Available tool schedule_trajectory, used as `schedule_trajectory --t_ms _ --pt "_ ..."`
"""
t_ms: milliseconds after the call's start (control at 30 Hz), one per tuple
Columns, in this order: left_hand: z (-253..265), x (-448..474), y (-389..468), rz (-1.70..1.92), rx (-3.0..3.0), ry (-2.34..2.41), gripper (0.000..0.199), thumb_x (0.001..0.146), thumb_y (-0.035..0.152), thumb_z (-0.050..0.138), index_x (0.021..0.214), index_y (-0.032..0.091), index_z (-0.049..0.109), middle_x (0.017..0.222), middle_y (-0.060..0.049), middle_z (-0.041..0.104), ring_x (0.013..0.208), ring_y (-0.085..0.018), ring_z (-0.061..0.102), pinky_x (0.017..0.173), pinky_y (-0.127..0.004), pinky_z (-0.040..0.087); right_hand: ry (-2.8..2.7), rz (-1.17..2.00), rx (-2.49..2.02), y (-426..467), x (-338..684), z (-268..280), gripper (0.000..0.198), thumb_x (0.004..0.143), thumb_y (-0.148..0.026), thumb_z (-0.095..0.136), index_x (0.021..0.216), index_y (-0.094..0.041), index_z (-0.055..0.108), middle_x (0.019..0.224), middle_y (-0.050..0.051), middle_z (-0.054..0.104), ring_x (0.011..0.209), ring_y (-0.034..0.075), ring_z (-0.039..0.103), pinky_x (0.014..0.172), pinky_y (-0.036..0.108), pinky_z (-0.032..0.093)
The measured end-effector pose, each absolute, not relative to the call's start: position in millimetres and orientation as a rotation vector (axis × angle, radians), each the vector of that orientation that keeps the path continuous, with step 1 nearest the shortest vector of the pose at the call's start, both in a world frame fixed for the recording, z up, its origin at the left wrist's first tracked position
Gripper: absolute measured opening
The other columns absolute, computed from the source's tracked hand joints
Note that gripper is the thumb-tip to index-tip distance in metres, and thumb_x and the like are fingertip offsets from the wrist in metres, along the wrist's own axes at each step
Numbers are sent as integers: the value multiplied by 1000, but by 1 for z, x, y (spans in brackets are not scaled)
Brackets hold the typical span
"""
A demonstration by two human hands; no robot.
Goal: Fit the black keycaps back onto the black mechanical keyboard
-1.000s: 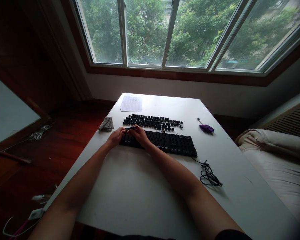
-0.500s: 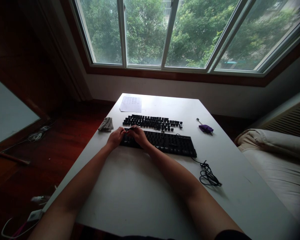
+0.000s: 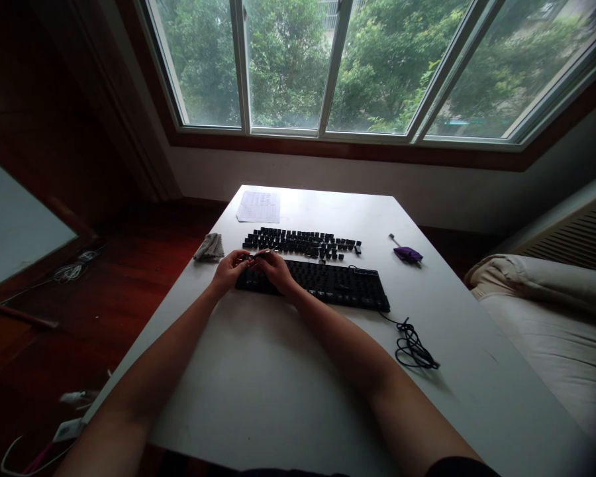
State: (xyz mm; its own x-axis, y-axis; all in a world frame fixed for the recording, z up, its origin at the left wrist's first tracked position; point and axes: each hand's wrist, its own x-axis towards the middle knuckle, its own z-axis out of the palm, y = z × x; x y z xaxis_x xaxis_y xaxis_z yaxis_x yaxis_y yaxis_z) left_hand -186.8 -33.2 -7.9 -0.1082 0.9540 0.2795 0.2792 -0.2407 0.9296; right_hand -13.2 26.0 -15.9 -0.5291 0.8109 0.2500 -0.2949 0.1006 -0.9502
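Note:
A black keyboard (image 3: 345,285) lies on the white table, with many of its keys off. Behind it, loose black keycaps (image 3: 298,240) are laid out in rows. Over the keyboard's left end, my left hand (image 3: 230,271) has its fingers bent and pinched together; whatever they grip is too small to make out. Close beside it, my right hand (image 3: 278,273) is also closed, thumb and fingers around a small dark thing at the keyboard's back left corner. The fingertips partly hide it, so its kind does not show.
A grey cloth (image 3: 209,247) lies left of the keyboard. Printed paper (image 3: 259,207) rests at the far left of the table (image 3: 258,384). On the right are a purple cloth-like item (image 3: 408,255), a small brush-like stick (image 3: 396,241) and a coiled black cable (image 3: 413,346).
My left hand has shifted slightly left and its fingers have loosened a little from the right hand. My right hand stays almost where it was. The view has moved very slightly.

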Motion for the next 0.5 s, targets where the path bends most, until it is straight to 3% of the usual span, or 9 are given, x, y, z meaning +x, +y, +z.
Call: schedule_trajectory --t_ms 133,500 --pt "-9 -185 -33 1417 1558 1382 37 86 33 63 121 20 64 102 -6 70 84 -18 66 83 -33 54 -1452 1547 -548 27 -15 -19 28 83 -46 68 93 -20 59 84 3 71 70 17 68 64 29 54" --pt "-16 -193 -28 1450 1514 1439 35 91 31 53 120 19 67 116 -8 70 95 -21 71 97 -40 53 -1395 1488 -677 33 -13 -25 31 82 -49 66 92 -22 55 82 1 71 71 18 69 63 29 54"
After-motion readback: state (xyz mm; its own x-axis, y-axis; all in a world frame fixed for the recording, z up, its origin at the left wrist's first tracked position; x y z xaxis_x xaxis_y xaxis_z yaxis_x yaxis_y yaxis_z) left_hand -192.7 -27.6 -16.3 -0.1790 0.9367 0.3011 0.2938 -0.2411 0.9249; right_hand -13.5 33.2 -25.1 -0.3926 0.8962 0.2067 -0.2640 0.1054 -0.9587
